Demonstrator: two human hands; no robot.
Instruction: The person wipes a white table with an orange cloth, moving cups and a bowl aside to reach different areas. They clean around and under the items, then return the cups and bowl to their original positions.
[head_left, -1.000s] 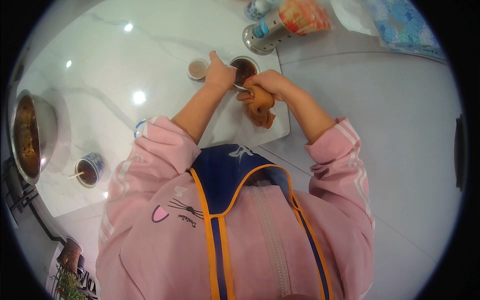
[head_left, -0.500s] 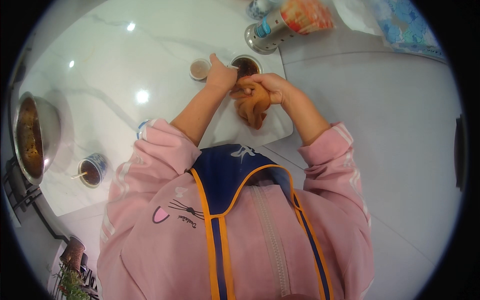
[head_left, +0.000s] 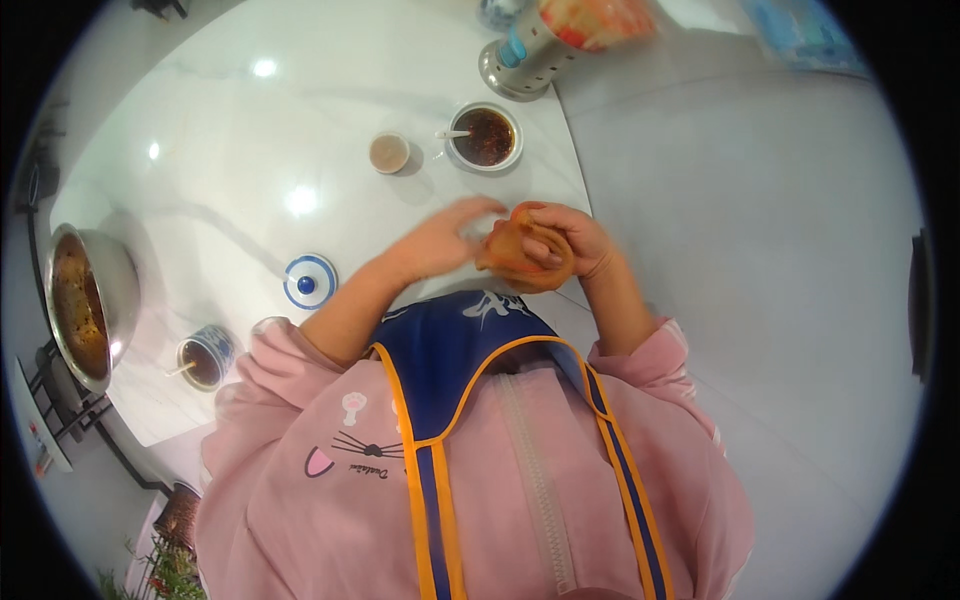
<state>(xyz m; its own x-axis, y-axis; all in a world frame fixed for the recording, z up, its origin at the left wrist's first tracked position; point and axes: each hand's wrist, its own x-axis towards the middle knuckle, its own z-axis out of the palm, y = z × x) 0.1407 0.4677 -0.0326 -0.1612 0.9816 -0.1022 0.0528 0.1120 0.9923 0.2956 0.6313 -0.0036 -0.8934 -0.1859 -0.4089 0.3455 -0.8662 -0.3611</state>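
My right hand (head_left: 578,240) is closed on a bunched orange-brown cloth (head_left: 530,262), held just past the near edge of the table. My left hand (head_left: 440,240) is beside the cloth on its left, slightly blurred, with its fingers stretched out and apart and nothing visible in them. Farther off stands a round bowl of dark red sauce (head_left: 487,138) with a white spoon (head_left: 452,134) in it. A small cup with a pale brown top (head_left: 388,153) is just left of that bowl. Near my left forearm lies a white lid with a blue knob (head_left: 308,282).
A metal basin of brown sauce (head_left: 118,300) stands on the white marbled table (head_left: 210,140) at far left. Nearer is a blue-and-white pot with a spoon (head_left: 215,352). A perforated metal holder (head_left: 512,72) stands at the back edge, red-and-white packaging leaning out of it.
Both hands have moved back toward my body from beside the sauce bowl, the cloth coming along in my right hand. My left hand has moved away from the bowl. The lid has come into full view.
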